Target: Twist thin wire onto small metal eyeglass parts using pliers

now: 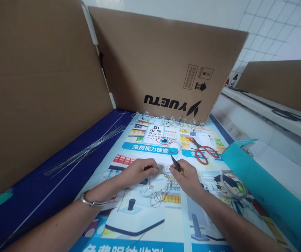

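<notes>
My left hand is closed in a pinch on a thin wire strand at the middle of the poster-covered table. My right hand is wrapped round a small dark-tipped tool, whose point faces up and left. Between and below both hands lies a loose tangle of thin wire with small clear pieces. Beyond my right hand rest scissors with red handles. A coil of wire sits to the right of my right hand.
Cardboard walls stand at the back and left. More wire pieces line the back wall's foot. Long thin strands lie on the blue surface at left. A teal box borders the right.
</notes>
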`<action>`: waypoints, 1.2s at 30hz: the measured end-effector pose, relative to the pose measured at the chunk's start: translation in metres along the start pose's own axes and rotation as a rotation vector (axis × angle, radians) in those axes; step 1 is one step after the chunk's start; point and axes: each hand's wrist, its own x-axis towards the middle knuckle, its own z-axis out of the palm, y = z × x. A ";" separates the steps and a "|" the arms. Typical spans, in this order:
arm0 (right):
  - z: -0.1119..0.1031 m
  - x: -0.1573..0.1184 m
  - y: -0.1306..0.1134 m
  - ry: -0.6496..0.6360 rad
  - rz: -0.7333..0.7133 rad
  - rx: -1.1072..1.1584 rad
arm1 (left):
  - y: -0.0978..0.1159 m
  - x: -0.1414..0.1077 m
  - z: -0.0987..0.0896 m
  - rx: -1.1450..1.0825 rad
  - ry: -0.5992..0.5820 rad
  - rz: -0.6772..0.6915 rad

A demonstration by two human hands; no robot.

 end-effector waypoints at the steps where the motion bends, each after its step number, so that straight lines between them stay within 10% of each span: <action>1: 0.000 0.002 0.001 -0.006 -0.012 0.000 | -0.001 0.001 0.000 0.004 -0.003 0.001; 11: 0.014 0.013 0.002 -0.117 -0.364 -0.083 | -0.006 0.002 0.005 0.101 0.061 0.063; 36: 0.023 0.015 0.004 -0.161 -0.438 -0.194 | -0.005 -0.002 0.007 0.138 0.062 0.149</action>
